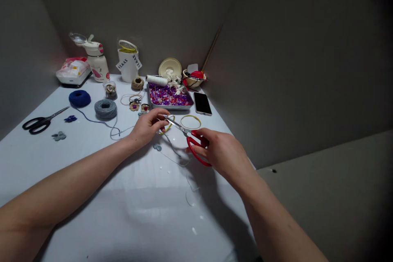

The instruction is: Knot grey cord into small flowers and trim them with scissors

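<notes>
Left fingertips (161, 115) pinch something too thin to make out at the steel blades of red-handled scissors (194, 146), their loops half hidden by the right hand's (222, 151) curled fingers, above a yellow hoop (162, 132) partly covered by the left hand (147, 127).

Red-handled scissors (196, 147) sit gripped in the right hand (222, 151), their steel blades (175, 125) pointing left at frame centre, tips reaching the left hand (149, 127), whose fingers curl above a thin yellow hoop (168, 126).
</notes>
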Demonstrator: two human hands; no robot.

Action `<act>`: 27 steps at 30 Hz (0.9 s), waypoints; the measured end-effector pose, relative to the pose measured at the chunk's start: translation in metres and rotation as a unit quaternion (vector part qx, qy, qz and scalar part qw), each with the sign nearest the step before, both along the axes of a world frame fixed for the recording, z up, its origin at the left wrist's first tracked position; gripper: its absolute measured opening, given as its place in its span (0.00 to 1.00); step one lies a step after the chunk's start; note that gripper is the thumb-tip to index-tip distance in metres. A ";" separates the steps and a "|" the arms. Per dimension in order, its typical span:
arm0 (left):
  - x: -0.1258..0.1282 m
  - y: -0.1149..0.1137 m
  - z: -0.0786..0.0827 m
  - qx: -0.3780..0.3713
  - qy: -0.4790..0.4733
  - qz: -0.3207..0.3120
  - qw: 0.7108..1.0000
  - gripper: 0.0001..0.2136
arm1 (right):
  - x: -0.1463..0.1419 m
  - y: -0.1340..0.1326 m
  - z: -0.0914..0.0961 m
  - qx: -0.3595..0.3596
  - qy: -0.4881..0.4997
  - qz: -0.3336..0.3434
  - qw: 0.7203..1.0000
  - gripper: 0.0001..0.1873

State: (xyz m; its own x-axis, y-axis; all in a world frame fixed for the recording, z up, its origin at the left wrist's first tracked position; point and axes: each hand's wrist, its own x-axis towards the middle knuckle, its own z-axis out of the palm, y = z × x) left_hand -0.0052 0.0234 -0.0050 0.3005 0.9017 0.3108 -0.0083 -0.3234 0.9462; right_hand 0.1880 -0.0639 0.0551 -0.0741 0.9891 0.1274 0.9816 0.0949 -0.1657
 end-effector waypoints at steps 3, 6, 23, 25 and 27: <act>0.000 0.000 0.001 -0.002 0.002 -0.003 1.000 0.09 | -0.002 -0.001 0.002 -0.016 -0.019 -0.015 1.000 0.12; -0.001 0.000 0.000 -0.001 0.002 -0.011 1.000 0.09 | -0.005 -0.001 0.003 -0.015 -0.039 -0.023 0.999 0.11; -0.001 0.002 0.002 -0.024 -0.009 0.011 1.000 0.11 | 0.007 -0.011 -0.009 0.016 -0.010 -0.059 0.998 0.19; -0.001 0.002 0.002 -0.020 -0.006 0.020 1.000 0.11 | 0.016 -0.011 -0.014 0.023 -0.002 -0.086 0.996 0.21; -0.002 0.002 0.002 -0.009 0.005 0.036 0.999 0.11 | 0.025 -0.010 -0.020 0.028 -0.006 -0.107 0.994 0.22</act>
State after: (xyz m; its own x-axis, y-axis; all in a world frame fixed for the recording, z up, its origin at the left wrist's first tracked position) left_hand -0.0073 0.0258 -0.0029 0.2378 0.9265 0.2916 0.0229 -0.3054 0.9519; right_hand 0.2131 -0.0740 0.0353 0.1360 0.9737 0.1827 0.9822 -0.1084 -0.1536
